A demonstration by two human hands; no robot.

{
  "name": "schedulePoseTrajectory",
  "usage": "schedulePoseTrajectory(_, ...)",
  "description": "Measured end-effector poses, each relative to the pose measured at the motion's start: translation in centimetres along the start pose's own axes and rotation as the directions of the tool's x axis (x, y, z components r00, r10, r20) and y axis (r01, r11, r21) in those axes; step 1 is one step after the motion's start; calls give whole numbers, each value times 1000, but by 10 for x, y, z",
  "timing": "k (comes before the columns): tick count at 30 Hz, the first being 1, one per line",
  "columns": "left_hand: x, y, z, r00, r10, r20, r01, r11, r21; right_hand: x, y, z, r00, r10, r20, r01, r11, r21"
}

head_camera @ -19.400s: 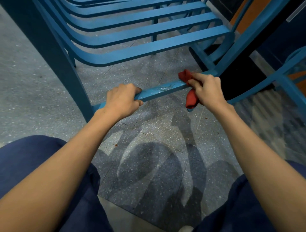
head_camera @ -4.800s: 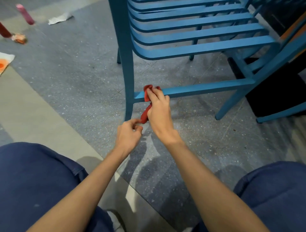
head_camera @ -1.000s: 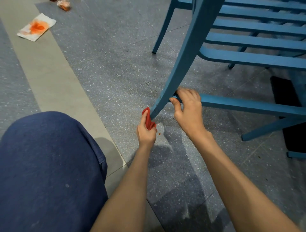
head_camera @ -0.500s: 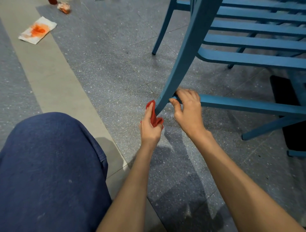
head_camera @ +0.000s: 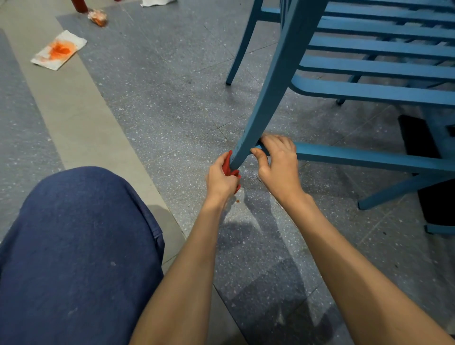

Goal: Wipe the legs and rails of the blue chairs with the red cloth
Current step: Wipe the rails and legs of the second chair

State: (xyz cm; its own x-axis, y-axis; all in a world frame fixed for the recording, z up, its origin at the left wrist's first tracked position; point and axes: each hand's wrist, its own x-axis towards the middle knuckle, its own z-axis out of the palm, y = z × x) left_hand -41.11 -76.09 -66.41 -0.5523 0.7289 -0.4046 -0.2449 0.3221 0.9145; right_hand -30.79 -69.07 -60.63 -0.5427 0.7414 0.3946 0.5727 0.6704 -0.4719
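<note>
Scrubbing low on the blue painted chair leg (head_camera: pixel 270 86): crumpled red cloth (head_camera: pixel 227 170) sits lower than half a second ago, near the foot, left hand (head_camera: pixel 220 178) fingers curled round it. Right hand (head_camera: pixel 278 167) still grips the blue side rail (head_camera: pixel 369 160) at the joint. Leg pass underway, I'd judge.

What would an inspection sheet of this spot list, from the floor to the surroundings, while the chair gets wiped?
Surface: speckled grey floor with a paler strip on the left; reddish speck near the leg's foot.
Job's things: blue chair, its leg and lower rail; red cloth at the leg's bottom end.
Clutter: orange-stained napkin, crumpled wrapper, white paper.
Grips: left hand grips the red cloth against the leg; right hand holds the lower rail beside the leg.
Cables: nothing seen.
Surroundings: knee in blue trousers; dark block beyond the rail.
</note>
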Motion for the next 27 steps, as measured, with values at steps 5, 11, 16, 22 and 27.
schedulePoseTrajectory(5, -15, -16, 15, 964, 258, -69, -257, 966, 28, 0, 0, 0, 1000, 5, -4, -5, 1000, 5)
schedulePoseTrajectory(11, 7, -31, 9, 993, 73, -90, -57, 985, 162, 0, 0, 0, 1000, 13, 16, -14, 1000, 7)
schedulePoseTrajectory(16, 12, 1, 7, 993, -103, -58, 113, 976, 185, 0, 2, 0, 1000, 5, 3, -5, 1000, -4)
schedulePoseTrajectory(22, -14, 37, 12, 1000, 32, 0, -32, 999, 28, 0, 1, 0, 1000, 7, 4, -7, 1000, -3)
schedulePoseTrajectory(27, -30, 33, 10, 992, 116, -43, -119, 991, -55, 0, 0, -1, 1000, 18, 18, -18, 1000, -2)
